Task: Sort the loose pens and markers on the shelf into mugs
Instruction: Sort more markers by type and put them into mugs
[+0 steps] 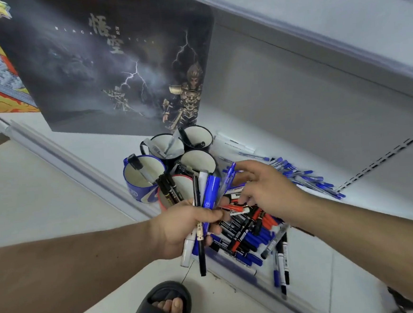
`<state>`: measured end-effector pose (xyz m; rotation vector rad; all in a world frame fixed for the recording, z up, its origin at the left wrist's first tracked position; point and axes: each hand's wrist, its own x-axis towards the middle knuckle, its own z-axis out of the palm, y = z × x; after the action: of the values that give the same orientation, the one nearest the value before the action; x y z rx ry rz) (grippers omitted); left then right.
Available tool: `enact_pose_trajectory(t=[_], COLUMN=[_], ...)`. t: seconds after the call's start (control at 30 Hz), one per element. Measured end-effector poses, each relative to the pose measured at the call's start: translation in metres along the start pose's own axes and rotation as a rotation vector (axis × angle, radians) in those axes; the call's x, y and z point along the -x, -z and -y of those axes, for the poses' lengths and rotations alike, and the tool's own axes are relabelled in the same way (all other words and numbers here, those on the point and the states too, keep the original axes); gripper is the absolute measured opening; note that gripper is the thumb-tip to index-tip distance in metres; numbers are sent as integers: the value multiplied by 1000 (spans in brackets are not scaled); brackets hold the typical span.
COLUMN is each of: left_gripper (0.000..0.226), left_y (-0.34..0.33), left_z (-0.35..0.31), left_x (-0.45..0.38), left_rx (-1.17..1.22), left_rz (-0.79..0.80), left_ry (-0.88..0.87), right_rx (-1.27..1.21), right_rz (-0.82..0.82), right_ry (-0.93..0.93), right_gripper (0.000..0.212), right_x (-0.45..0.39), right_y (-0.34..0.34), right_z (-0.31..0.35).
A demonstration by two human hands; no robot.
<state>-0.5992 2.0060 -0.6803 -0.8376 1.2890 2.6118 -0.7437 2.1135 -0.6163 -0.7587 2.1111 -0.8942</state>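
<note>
Your left hand (181,228) gripped a mixed bundle of pens and markers (205,201), its fingers (211,215) curled round the barrels: a thin black pen, a fat blue marker, white-bodied ones and a couple of black markers fanned out above your knuckles. Your right hand (265,188) hovered just right of that bundle with its fingers (244,169) loosely spread and relaxed; whether they touched a pen, you could not tell from this view.

Take the red-rimmed mug (178,183) as the landmark. It stood on the pale grey shelf (283,115) directly behind your left hand, partly hidden by the bundle. To its left stood a blue enamel mug (138,184) with a black-capped pen in it. Behind it sat three dark mugs with white insides (175,146), close together, at least two holding a pen.

Right of the red-rimmed mug and under your right hand lay a heap of black, red and blue markers (246,229) by the shelf's front edge. Farther right, a scatter of thin blue-capped pens (306,178) spread across the shelf. Behind the mugs leaned a large dark poster board with lightning and an armoured figure (109,65).
</note>
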Motion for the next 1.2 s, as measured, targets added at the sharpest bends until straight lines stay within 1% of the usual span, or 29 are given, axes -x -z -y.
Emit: enact_pose_trajectory(t=[0.07,0.13,0.2,0.33,0.43,0.57,0.67,0.77,0.97,1.13,1.2], left_gripper=[33,36,34,34,21,18,16,16,12,10,11], left_y=[-12,-27,-42,-60,-65,-74,-95,-132,-210,-258,-279], left_z=[0,0,0,1,3,6,11,19,46,67,69], left_x=[-1,0,4,8,7,-2,-13,-29,-48,-55,-60], left_rx=[-23,-60,-88,-137,-150,-170,-205,-237,-358,-403,-395], left_rz=[79,132,157,159,120,27,8,47,187,244,263], left_ry=[37,69,84,103,112,90,57,29,32,38,37], right_rx=[-144,-253,-298,-328,-353,-445,-507,-547,-561,-590,-531], right_rz=[-1,-51,-126,-241,-300,-452,-594,-747,-1074,-1338,-1411], right_ry=[-11,-1,13,30,14,-27,-56,-71,-78,-154,-179], right_gripper=[47,34,25,14,15,16,18,16,14,17,24], right_x=[27,42,50,59,64,73,85,107,180,224,235], right_y=[13,21,25,29,33,53,81,116,186,233,247], right_z=[2,-2,-9,-21,-30,-45,-57,-74,-124,-178,-195])
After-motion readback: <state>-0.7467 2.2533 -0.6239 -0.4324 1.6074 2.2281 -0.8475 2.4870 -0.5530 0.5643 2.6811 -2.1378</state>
